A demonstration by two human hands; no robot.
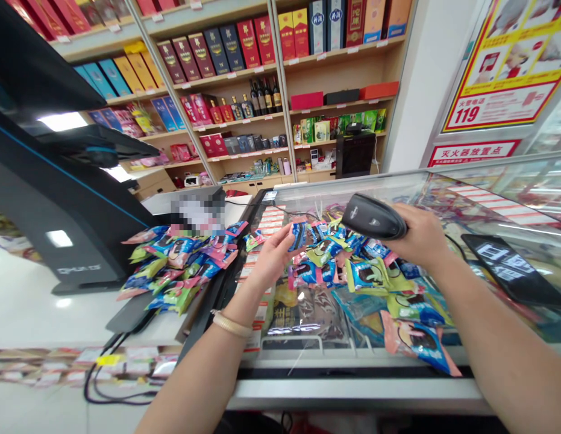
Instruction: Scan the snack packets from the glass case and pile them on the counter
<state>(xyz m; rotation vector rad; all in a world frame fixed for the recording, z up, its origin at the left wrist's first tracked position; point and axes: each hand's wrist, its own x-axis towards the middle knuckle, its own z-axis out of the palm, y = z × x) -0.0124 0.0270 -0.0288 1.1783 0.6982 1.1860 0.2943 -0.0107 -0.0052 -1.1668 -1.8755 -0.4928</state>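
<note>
My right hand [418, 235] is wrapped round a black handheld barcode scanner [373, 217], its head pointing left over a heap of small wrapped snacks. With its fingers pinched, my left hand [273, 253] holds a blue-and-pink snack packet [299, 235] at the left end of that heap, below and left of the scanner. The heaped packets [366, 273], blue with green or pink ends, lie on the glass top of a freezer [302, 355]. One pink-ended packet [420, 342] rests near the front edge. A second pile of similar packets [181, 262] sits on the white counter to the left.
A black checkout terminal [81, 199] stands on the white counter [27, 307] at left, with cables hanging below. On the freezer's right side lies a dark panel with white characters [510, 265]. Shelves of boxes and bottles [235, 75] line the back wall.
</note>
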